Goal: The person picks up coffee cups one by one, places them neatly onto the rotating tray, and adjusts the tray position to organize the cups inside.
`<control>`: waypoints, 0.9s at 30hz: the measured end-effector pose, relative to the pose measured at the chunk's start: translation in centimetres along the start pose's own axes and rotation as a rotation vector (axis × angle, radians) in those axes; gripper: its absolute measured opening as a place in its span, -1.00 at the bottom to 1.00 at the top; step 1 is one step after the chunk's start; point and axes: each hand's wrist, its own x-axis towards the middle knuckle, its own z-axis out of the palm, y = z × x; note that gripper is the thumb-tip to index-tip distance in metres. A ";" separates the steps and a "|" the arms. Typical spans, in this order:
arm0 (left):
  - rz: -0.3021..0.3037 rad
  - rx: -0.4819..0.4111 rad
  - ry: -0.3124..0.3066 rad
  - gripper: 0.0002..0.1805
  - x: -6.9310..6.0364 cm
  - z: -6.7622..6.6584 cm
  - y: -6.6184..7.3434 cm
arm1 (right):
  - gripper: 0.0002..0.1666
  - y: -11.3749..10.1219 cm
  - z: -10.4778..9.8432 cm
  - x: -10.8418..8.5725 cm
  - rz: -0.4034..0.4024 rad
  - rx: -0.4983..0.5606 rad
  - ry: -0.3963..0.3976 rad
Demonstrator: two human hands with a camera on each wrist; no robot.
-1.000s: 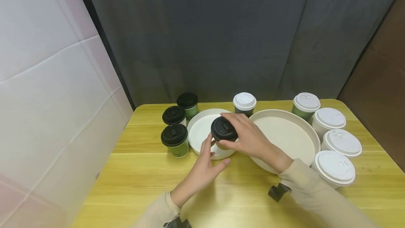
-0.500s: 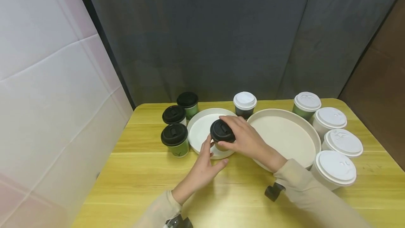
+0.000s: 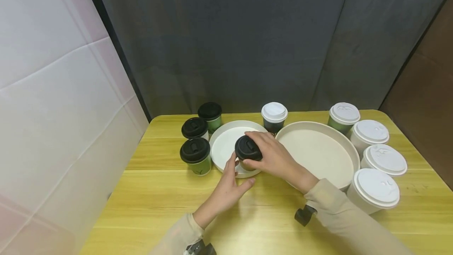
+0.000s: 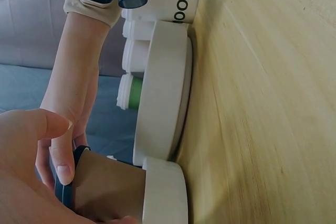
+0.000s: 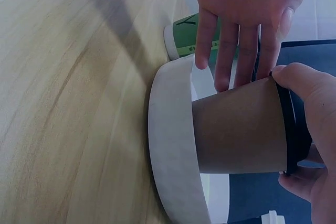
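Note:
My right hand (image 3: 274, 156) grips a brown paper coffee cup (image 5: 239, 129) by its black lid (image 3: 247, 148), thumb and fingers on opposite sides of the lid. The lower part of that cup is within the rim of a white round tray (image 3: 222, 146); whether its base touches the tray floor cannot be told. Beside the cup, my left hand (image 3: 226, 190) has its fingers extended and thumb spread, with fingertips close to or touching the cup's left side. In the right wrist view, the left hand's fingers (image 5: 228, 45) look straight.
Black-lidded cups (image 3: 195, 156) stand left of the white tray. A cream round tray (image 3: 318, 152) lies to the right, with several white-lidded cups (image 3: 376, 186) along its right side. Behind, between the trays, is a dark cup with a white lid (image 3: 274, 116). A grey curtain (image 3: 230, 42) hangs behind the table.
My right hand and the brown cup have shifted slightly left and settled a little lower. The left hand stays almost in place beside the cup.

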 end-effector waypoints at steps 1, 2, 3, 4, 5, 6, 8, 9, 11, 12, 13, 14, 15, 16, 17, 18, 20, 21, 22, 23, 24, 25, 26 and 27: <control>-0.002 0.002 -0.001 0.04 0.0 0.0 0.0 | -0.06 0.0 0.0 0.0 0.002 0.000 -0.002; -0.004 0.004 -0.001 0.05 0.0 0.0 -0.1 | -0.06 0.0 0.1 0.0 0.002 -0.002 -0.004; -0.006 0.007 -0.001 0.05 0.0 0.0 -0.1 | -0.06 0.0 0.1 0.0 0.004 -0.002 -0.006; -0.008 0.010 -0.002 0.05 0.0 -0.1 -0.1 | -0.06 0.1 0.2 0.0 0.005 -0.002 -0.010; -0.009 0.012 -0.003 0.05 0.0 -0.1 -0.1 | -0.06 0.1 0.3 0.1 0.007 -0.002 -0.012; -0.011 0.013 -0.004 0.05 0.0 -0.1 -0.2 | -0.06 0.1 0.3 0.1 0.009 0.000 -0.014; -0.013 0.015 -0.006 0.05 0.0 -0.1 -0.2 | -0.06 0.2 0.4 0.1 0.011 -0.001 -0.018; -0.015 0.015 -0.007 0.05 0.0 -0.1 -0.2 | -0.07 0.2 0.5 0.1 0.012 -0.002 -0.020; -0.018 0.016 -0.010 0.06 0.0 -0.1 -0.3 | -0.06 0.2 0.6 0.1 0.012 -0.004 -0.023; -0.021 0.016 -0.012 0.06 0.0 -0.1 -0.4 | -0.06 0.2 0.6 0.1 0.012 -0.006 -0.025; -0.023 0.016 -0.013 0.06 0.0 -0.1 -0.4 | -0.06 0.3 0.7 0.1 0.012 -0.008 -0.027; -0.027 0.017 -0.015 0.06 0.0 -0.1 -0.4 | -0.06 0.3 0.7 0.1 0.013 -0.009 -0.029; -0.030 0.018 -0.017 0.06 -0.1 -0.1 -0.5 | -0.06 0.3 0.7 0.0 0.013 -0.011 -0.029; -0.032 0.018 -0.019 0.06 -0.1 -0.1 -0.5 | -0.05 0.3 0.8 0.0 0.014 -0.010 -0.030; -0.035 0.019 -0.020 0.06 -0.1 -0.1 -0.6 | -0.05 0.3 0.8 0.0 0.016 -0.009 -0.030; -0.036 0.021 -0.021 0.06 -0.1 -0.1 -0.6 | -0.05 0.3 0.9 0.0 0.017 -0.009 -0.029; -0.038 0.023 -0.021 0.06 -0.1 -0.2 -0.6 | -0.05 0.3 0.9 0.0 0.016 -0.007 -0.027; -0.037 0.023 -0.021 0.06 -0.1 -0.2 -0.7 | -0.05 0.3 0.9 0.0 0.016 -0.007 -0.026; -0.036 0.023 -0.020 0.06 -0.1 -0.2 -0.6 | -0.05 0.3 1.0 0.0 0.014 -0.007 -0.026; -0.036 0.023 -0.020 0.05 -0.1 -0.2 -0.7 | -0.05 0.3 1.0 0.0 0.013 -0.008 -0.027; -0.037 0.024 -0.021 0.05 -0.1 -0.2 -0.7 | -0.05 0.3 1.0 0.0 0.011 -0.009 -0.028; -0.038 0.024 -0.021 0.05 -0.1 -0.2 -0.7 | -0.05 0.4 1.0 0.1 0.010 -0.010 -0.029; -0.040 0.025 -0.021 0.05 -0.1 -0.2 -0.7 | -0.05 0.4 1.1 0.1 0.009 -0.011 -0.029; -0.041 0.025 -0.021 0.05 -0.1 -0.2 -0.7 | -0.05 0.4 1.1 0.1 0.008 -0.012 -0.030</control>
